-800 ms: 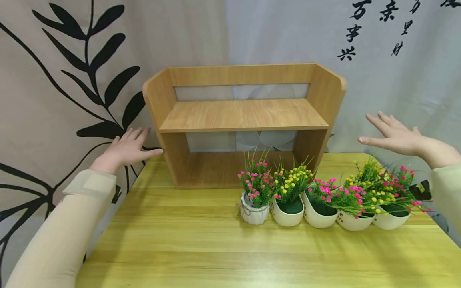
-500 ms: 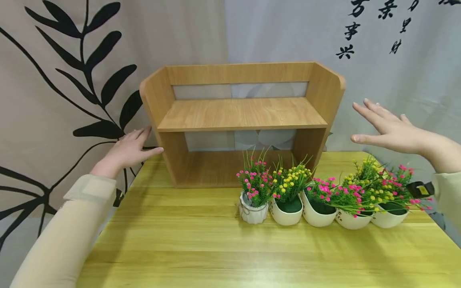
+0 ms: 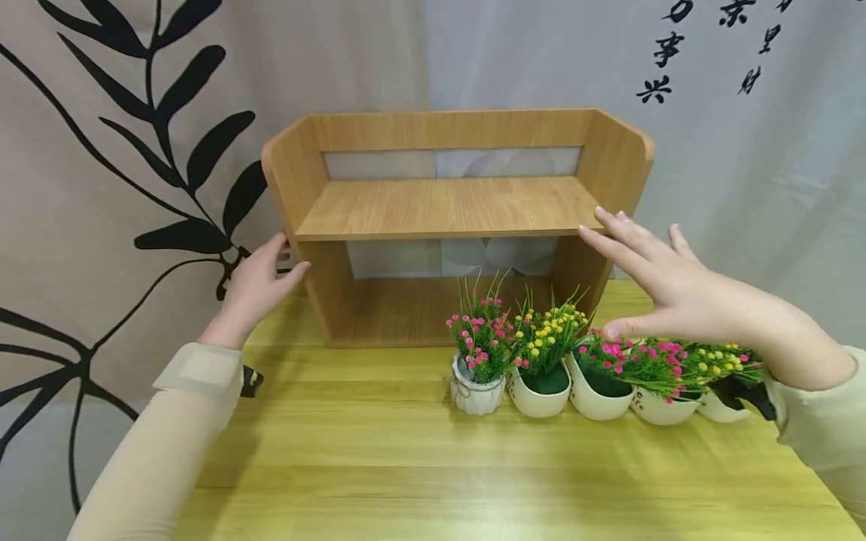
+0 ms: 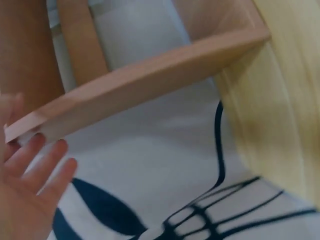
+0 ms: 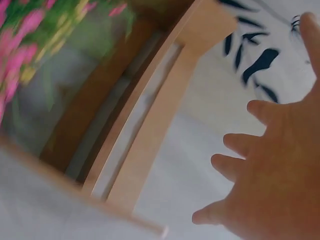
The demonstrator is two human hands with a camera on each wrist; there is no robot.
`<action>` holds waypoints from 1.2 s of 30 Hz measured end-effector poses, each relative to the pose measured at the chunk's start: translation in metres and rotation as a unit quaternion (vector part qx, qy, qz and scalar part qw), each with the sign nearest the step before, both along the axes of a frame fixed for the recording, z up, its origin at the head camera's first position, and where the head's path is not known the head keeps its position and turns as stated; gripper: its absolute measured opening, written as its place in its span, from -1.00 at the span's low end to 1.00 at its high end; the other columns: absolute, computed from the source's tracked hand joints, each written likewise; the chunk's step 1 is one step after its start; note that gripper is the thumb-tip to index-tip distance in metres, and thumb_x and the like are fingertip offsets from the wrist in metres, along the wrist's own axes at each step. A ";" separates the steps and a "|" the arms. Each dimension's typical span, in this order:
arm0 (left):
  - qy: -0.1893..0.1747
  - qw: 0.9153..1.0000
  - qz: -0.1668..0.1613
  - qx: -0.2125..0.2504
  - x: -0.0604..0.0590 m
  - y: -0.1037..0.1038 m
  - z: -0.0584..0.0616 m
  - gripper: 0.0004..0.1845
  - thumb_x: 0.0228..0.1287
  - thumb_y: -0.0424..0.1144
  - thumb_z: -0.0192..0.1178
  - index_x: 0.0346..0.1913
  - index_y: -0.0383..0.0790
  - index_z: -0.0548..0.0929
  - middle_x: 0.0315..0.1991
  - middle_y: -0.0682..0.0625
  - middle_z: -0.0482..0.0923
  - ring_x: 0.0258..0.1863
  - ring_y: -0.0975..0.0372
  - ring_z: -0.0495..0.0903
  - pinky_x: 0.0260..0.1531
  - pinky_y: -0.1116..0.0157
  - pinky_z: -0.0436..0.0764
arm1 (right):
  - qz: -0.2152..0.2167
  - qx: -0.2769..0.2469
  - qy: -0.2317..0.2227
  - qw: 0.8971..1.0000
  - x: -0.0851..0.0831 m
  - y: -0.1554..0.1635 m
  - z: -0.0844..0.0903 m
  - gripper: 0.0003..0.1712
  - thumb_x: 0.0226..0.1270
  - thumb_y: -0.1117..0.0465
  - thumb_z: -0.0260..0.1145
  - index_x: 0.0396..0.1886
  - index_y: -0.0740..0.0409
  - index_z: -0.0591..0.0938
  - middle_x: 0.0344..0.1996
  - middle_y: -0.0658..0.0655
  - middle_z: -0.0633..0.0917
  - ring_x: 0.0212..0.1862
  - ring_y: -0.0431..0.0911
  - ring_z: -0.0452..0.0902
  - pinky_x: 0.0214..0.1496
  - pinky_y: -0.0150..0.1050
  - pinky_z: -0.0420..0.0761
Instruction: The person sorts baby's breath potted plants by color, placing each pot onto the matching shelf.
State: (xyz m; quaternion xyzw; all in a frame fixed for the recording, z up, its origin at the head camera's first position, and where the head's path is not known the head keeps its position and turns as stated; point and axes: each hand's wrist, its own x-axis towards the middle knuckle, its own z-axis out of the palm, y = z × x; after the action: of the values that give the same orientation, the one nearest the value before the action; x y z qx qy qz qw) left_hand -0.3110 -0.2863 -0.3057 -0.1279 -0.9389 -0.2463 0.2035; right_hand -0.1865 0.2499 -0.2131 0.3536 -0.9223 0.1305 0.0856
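A two-tier wooden desktop shelf [image 3: 440, 209] stands upright on the table. My left hand [image 3: 258, 287] is at its left side panel, thumb by the front edge, other fingers extended along the outer side. In the left wrist view, the fingertips [image 4: 61, 146] are right at that panel's edge. Spread and holding nothing, my right hand [image 3: 683, 300] overlaps the shelf's right panel [image 3: 612, 180] in the head view, above the potted flowers. The right wrist view shows its straight, parted fingers [image 5: 235, 167] apart from the shelf.
Several artificial potted flowers line up before the shelf's right half, from a white pot with pink blooms [image 3: 477, 392] to a cream pot [image 3: 661, 409] under my right forearm. The yellowish wooden table [image 3: 379, 451] extends toward me. A patterned curtain [image 3: 365, 60] hangs behind.
My right hand has moved left and down from beside the shelf to in front of its right panel. My left hand has come closer to the left panel, its fingers turning toward it.
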 end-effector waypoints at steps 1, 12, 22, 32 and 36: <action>0.023 0.999 0.001 0.025 -0.002 0.002 -0.004 -0.41 0.40 -0.02 0.13 0.39 -0.17 0.31 0.22 -0.29 0.45 0.10 -0.15 0.52 -0.02 -0.17 0.52 | 0.013 -0.005 0.005 1.000 0.004 -0.006 -0.002 0.26 0.04 -0.09 0.52 0.58 -0.18 -0.09 0.55 0.04 -0.22 0.53 0.01 -0.39 0.29 0.38 -0.60; 0.187 0.962 0.042 0.197 -0.008 0.019 -0.056 -0.32 0.33 -0.29 0.22 0.46 0.10 0.27 0.08 -0.20 0.57 -0.18 0.00 0.66 -0.31 0.65 0.46 | 0.143 -0.083 -0.016 0.986 0.043 -0.062 -0.044 0.24 0.03 -0.38 0.35 0.56 0.05 0.02 0.55 0.11 -0.15 0.52 0.13 -0.23 0.50 0.07 -0.16; 0.187 0.948 0.063 0.252 -0.016 0.032 -0.092 -0.36 0.34 -0.33 0.20 0.44 0.04 0.30 0.06 -0.21 0.55 -0.09 -0.04 0.64 -0.21 0.02 0.67 | 0.144 -0.106 -0.079 0.981 0.040 -0.089 -0.105 0.09 0.15 -0.12 0.43 0.55 -0.02 0.05 0.54 0.05 -0.01 0.51 -0.01 -0.07 0.38 0.03 0.28; 0.202 0.937 0.074 0.276 -0.019 0.041 -0.113 -0.35 0.36 -0.39 0.14 0.46 0.05 0.28 0.08 -0.24 0.48 -0.05 -0.01 0.57 -0.18 0.32 0.60 | 0.171 -0.153 -0.019 0.973 0.044 -0.104 -0.159 -0.17 0.27 -0.07 0.37 0.44 0.10 0.29 0.47 0.15 0.20 0.43 0.08 0.15 0.46 -0.09 0.15; 0.215 0.935 0.075 0.274 -0.020 0.042 -0.122 -0.34 0.35 -0.43 0.13 0.46 0.01 0.28 0.05 -0.30 0.47 -0.06 -0.05 0.56 -0.21 0.04 0.64 | 0.279 -0.159 0.081 0.944 0.047 -0.114 -0.174 -0.41 0.31 0.03 0.35 0.26 0.19 0.49 0.33 0.25 0.41 0.32 0.11 0.34 0.46 -0.10 0.16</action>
State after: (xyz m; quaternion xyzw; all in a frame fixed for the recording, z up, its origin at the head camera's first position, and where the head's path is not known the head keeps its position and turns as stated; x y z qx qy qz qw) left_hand -0.3309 -0.2444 -0.4274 -0.0461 -0.7760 -0.4443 0.4453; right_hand -0.1390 0.1363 -0.3869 0.5876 -0.7440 0.2653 0.1756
